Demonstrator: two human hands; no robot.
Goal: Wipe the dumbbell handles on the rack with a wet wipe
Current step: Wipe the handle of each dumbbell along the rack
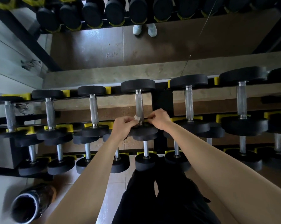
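Two bare hands up at the top tier of the dumbbell rack (162, 101), both crowded round the near end of the middle dumbbell handle (139, 105). Left hand (122, 126) with fingers curled in, pinching a small scrunched white wet wipe (137, 118) right against the left side of that knurled bar, just above the near black weight head (146, 130). Right hand (159, 118) on the other side of the bar, fingers also curled and bunched together at the tips. Can't tell whether pinching the wipe's far edge or just touching the bar, too small and tucked behind the knuckles. Pretty cramped spot: neighbouring dumbbells close on either side in yellow cradles (108, 90), plus a lower tier of smaller dumbbells (87, 151) poking out directly under the forearms. Black centre upright of the rack just right of the handle. Down on the tiled floor at bottom left, a black tube-shaped thing (31, 202) on its side, open end toward the camera, well apart from the hands. Black trousers (160, 204) at bottom middle. Up top, another row of black dumbbell ends (91, 13) and a pair of pale shoes (144, 29) on brown floor, well beyond the rack.
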